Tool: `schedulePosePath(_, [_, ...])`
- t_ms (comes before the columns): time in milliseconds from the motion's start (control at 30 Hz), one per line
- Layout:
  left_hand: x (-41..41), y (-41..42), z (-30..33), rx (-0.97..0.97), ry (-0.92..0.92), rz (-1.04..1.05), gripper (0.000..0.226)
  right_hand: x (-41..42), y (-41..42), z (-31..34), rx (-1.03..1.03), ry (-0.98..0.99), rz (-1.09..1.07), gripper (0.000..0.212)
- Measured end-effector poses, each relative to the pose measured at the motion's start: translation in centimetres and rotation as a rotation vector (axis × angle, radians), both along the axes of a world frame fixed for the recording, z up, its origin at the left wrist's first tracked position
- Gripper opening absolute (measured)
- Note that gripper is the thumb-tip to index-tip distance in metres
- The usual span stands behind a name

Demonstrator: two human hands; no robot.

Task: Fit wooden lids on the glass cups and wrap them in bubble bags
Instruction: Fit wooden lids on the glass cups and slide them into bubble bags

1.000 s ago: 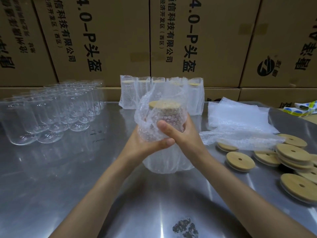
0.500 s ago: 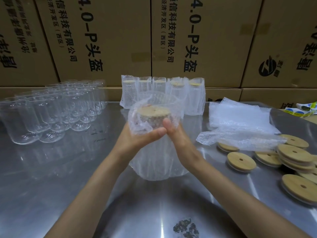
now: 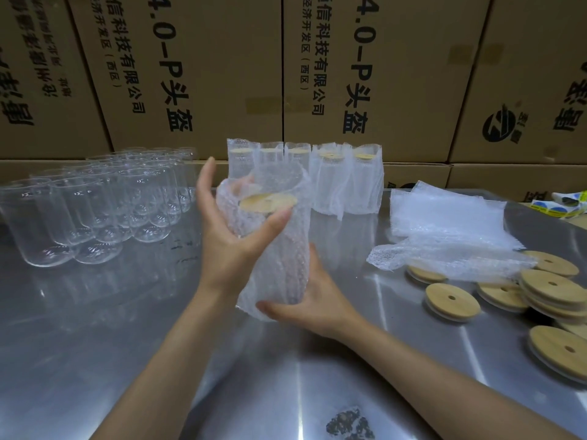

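Note:
A glass cup with a wooden lid [image 3: 268,201] sits inside a bubble bag [image 3: 282,258] at the middle of the steel table [image 3: 95,344]. The bag's open mouth stands up above the lid. My left hand [image 3: 222,246] holds the upper part of the bagged cup, thumb pressed against the bag just under the lid, index finger raised free. My right hand [image 3: 314,300] grips the bagged cup's base, thumb across the front bottom edge. The cup leans slightly to the left.
Several bare glass cups [image 3: 95,211] stand at the left. A row of bagged, lidded cups [image 3: 346,182] lines the back, before stacked cardboard boxes [image 3: 206,74]. Loose bubble bags [image 3: 444,230], several wooden lids [image 3: 451,300] and a sticker roll [image 3: 565,204] lie at the right.
My right hand dropped from the cup's upper part to its base. My left hand shifted up beside the lid. The bag's crumpled mouth now stands open above the lid.

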State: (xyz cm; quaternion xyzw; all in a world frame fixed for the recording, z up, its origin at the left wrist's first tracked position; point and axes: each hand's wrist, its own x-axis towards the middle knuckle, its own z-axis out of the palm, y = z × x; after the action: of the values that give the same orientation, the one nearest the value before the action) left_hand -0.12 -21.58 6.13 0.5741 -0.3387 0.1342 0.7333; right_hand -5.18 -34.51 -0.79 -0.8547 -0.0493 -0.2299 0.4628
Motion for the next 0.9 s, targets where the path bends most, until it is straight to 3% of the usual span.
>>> schedulePosePath(200, [1.1, -0.3, -1.1, -0.122, 0.047, 0.114, 0.079, 2.1, -1.4, -0.3, 0.177, -0.047, -0.122, 0.089])
schedulePosePath(433, [2.6, -4.3, -6.7, 0.318, 0.081, 0.257, 0.094, 5.5, -4.1, -0.3, 0.327, -0.082, -0.299, 0.078])
schedulePosePath(533, [5.0, -5.8, -7.1, 0.351, 0.226, 0.193, 0.093, 7.4, -5.0, -0.3, 0.34, -0.079, -0.349, 0.08])
schedulePosePath(700, [8.5, -8.7, -6.9, 0.303, 0.297, 0.05, 0.078, 10.9, -6.0, -0.2, 0.292, 0.0, -0.385, 0.109])
schedulePosePath(800, [11.0, -10.2, -6.7, 0.244, 0.297, -0.001, 0.061, 13.3, -6.9, -0.2, 0.258, 0.021, -0.413, 0.111])
schedulePosePath(900, [13.6, -11.6, -6.7, 0.212, 0.317, -0.023, 0.059, 15.8, -8.4, -0.5, 0.248, 0.047, -0.435, 0.103])
